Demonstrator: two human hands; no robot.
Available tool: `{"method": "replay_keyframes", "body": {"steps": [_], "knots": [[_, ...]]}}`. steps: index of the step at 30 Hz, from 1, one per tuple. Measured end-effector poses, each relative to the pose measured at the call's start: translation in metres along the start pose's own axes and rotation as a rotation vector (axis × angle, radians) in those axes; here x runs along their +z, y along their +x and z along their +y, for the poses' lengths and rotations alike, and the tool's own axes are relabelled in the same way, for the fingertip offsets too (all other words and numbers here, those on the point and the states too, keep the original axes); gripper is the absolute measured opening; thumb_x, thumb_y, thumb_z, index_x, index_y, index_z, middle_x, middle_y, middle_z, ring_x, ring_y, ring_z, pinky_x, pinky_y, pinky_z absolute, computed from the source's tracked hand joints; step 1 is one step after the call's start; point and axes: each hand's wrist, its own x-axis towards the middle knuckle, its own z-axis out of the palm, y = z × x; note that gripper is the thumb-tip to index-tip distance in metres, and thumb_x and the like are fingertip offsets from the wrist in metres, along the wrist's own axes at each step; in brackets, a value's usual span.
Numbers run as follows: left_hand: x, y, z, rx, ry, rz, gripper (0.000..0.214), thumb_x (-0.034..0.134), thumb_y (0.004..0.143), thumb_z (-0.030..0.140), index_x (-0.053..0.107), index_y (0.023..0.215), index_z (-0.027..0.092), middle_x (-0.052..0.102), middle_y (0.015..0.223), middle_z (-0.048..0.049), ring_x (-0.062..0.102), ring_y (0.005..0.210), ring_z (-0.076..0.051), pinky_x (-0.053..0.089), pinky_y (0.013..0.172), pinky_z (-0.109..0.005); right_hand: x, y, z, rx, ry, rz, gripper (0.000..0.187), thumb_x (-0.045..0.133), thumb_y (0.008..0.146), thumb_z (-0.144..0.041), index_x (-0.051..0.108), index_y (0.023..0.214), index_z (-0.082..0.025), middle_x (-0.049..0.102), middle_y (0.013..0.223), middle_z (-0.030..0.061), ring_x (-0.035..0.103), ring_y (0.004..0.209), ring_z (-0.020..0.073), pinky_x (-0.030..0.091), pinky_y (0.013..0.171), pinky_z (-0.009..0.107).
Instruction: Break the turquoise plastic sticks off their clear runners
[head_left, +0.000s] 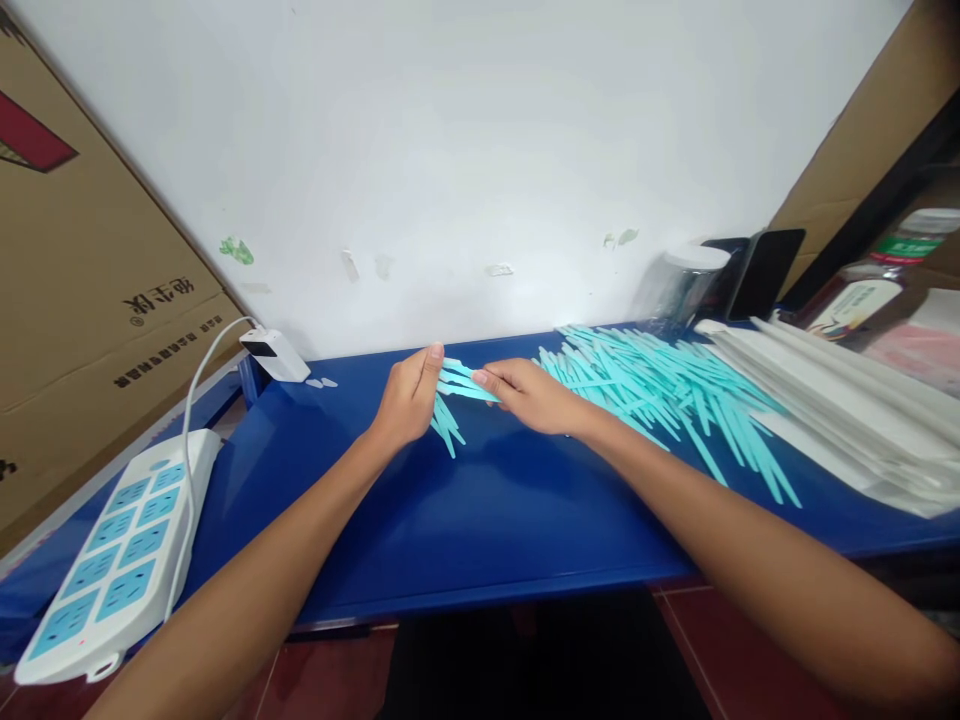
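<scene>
My left hand is closed round a small bunch of thin turquoise plastic sticks, whose ends fan out below and beside the fingers. My right hand pinches one turquoise stick by its end and holds it against the bunch in the left hand. Both hands hover just over the blue table, near its back edge. A big loose pile of the same turquoise sticks lies right of my right hand.
A stack of long white paper sleeves lies at the right. A white power strip with a cord sits at the left, a white adapter behind it. Cardboard boxes flank both sides; a jar, a phone and bottles stand at the back right.
</scene>
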Motion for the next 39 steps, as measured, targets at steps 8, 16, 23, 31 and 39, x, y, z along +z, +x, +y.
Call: {"method": "replay_keyframes", "body": {"steps": [8,16,23,31,39], "knots": [[-0.002,-0.001,0.011,0.085,0.152,-0.091,0.050,0.032,0.111,0.051,0.049,0.075,0.021,0.048,0.062,0.0025,0.045,0.057,-0.014,0.032,0.060,-0.030,0.005,-0.003,-0.002,-0.110,-0.080,-0.068,0.049,0.036,0.111,-0.054,0.056,0.083,-0.019,0.058,0.074,-0.0006,0.054,0.068,0.0148,0.037,0.069,0.027],[-0.011,0.010,-0.005,-0.111,0.236,0.033,0.056,0.028,0.108,0.060,0.060,0.081,0.022,0.051,0.059,0.0006,0.054,0.059,-0.018,0.035,0.060,-0.031,-0.066,-0.005,0.011,0.443,-0.860,0.139,0.051,0.031,0.111,-0.043,0.069,0.100,-0.012,0.074,0.097,0.0200,0.069,0.090,0.0295,0.045,0.078,0.035],[-0.032,0.018,-0.018,-0.325,0.850,-0.348,0.054,0.039,0.100,0.060,0.065,0.073,0.022,0.072,0.080,-0.0152,0.070,0.083,-0.035,0.044,0.071,-0.037,-0.095,-0.013,0.044,0.933,-0.953,0.057,0.049,0.047,0.105,-0.047,0.071,0.129,-0.012,0.071,0.126,0.0275,0.068,0.119,0.0353,0.050,0.095,0.045],[-0.064,0.031,-0.034,-0.449,0.901,-0.242,0.053,0.038,0.100,0.056,0.072,0.082,0.018,0.076,0.090,-0.0210,0.071,0.092,-0.039,0.047,0.075,-0.040,-0.038,-0.005,0.012,0.538,-0.912,0.241,0.057,0.041,0.107,-0.055,0.072,0.109,-0.008,0.071,0.107,0.0306,0.066,0.108,0.0399,0.051,0.084,0.047],[-0.081,0.039,-0.055,-0.407,0.861,-0.048,0.054,0.035,0.101,0.054,0.075,0.101,0.018,0.076,0.105,-0.0214,0.069,0.103,-0.039,0.049,0.087,-0.045,0.091,0.037,-0.023,0.256,-0.748,0.005,0.089,0.042,0.095,-0.081,0.057,0.135,-0.003,0.057,0.136,0.0305,0.057,0.122,0.0418,0.055,0.091,0.047]]}}
